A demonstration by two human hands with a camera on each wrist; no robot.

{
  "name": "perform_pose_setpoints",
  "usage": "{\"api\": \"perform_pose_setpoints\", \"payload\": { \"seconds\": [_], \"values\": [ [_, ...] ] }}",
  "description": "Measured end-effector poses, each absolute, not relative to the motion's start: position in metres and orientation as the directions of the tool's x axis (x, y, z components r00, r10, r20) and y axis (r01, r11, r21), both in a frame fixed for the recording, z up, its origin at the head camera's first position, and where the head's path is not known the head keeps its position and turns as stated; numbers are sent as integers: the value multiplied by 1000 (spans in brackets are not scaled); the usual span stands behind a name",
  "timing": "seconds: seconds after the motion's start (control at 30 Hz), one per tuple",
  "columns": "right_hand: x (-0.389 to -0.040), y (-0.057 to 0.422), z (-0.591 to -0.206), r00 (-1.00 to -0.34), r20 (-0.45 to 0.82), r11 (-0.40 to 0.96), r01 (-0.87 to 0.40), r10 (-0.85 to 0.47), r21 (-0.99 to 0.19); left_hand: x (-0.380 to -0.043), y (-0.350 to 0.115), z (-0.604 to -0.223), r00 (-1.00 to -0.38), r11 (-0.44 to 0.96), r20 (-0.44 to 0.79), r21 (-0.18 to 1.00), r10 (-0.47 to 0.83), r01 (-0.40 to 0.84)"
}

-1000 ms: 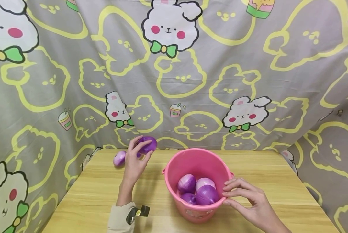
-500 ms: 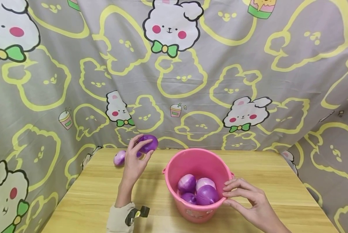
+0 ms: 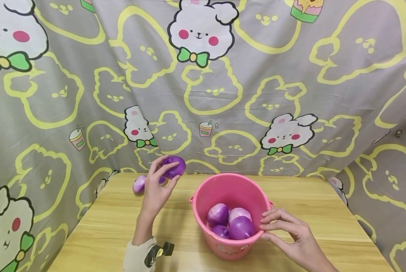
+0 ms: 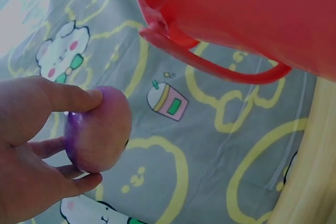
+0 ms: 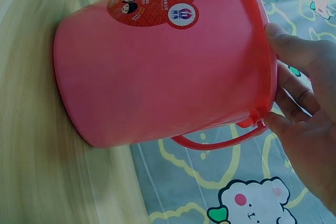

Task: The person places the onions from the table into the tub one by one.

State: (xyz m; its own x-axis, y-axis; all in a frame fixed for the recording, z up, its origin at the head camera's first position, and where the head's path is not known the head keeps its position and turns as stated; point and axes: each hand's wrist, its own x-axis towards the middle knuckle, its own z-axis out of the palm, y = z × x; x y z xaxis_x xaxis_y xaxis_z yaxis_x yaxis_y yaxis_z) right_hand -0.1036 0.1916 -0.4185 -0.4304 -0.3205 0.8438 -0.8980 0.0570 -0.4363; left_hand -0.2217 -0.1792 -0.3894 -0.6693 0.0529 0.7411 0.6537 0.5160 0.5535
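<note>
In the head view my left hand holds a purple onion raised above the far left part of the table. The left wrist view shows the thumb on one side of that onion and fingers on the other. My right hand grips the rim of a pink bucket at its right side. In the right wrist view the thumb lies against the outside of the rim. Several purple onions lie inside the bucket, which stands upright.
Behind the left hand, a pale purple onion lies on the wooden table, with another partly hidden beside it. The bucket's handle hangs down on its far side. A patterned grey curtain encloses the table's back and sides.
My left hand and its onion have shifted very slightly upward in the head view. The right hand and bucket have stayed in place.
</note>
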Motion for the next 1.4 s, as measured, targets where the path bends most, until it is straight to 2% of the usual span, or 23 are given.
{"api": "perform_pose_setpoints", "payload": {
  "seconds": [0.3, 1.4],
  "values": [
    [-105, 191, -419, -412, 854, 49, -906, -317, -420, -214, -178, -382, -655, 501, 752, 543, 67, 674],
    [-102, 191, -418, -444, 839, 96, -894, -316, -437, -192, -172, -365, -691, 410, 716, 603, 101, 685]
  ]
}}
